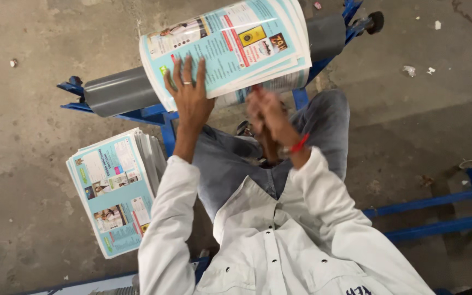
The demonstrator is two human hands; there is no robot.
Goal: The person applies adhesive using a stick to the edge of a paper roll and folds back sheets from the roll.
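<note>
While the person sits over a concrete floor [39,33], a stack of printed leaflets [113,191] lies at nine o'clock from the lap, its pale blue top sheet face up, edges fanned slightly at the upper right. Just past it, toward eleven o'clock, a grey roller [120,91] rests across a blue metal frame [154,114], and the tube runs on under a second, curved bundle of leaflets [230,46] draped over it at twelve o'clock. The left hand [189,93] lies flat on that bundle's near edge, fingers spread wide and straight, a ring on one finger, palm pressing the paper rather than closing on it. The right hand [266,114] sits just beside it at one o'clock, under the bundle's lower edge and above the jeans [323,125]; it is blurred, so whether it grips a sheet cannot be told. A red band [299,144] circles that wrist. Far out at three to four o'clock, blue bars [438,210] cross the floor, well apart from both hands, with scraps of litter [409,70] scattered at two o'clock
</note>
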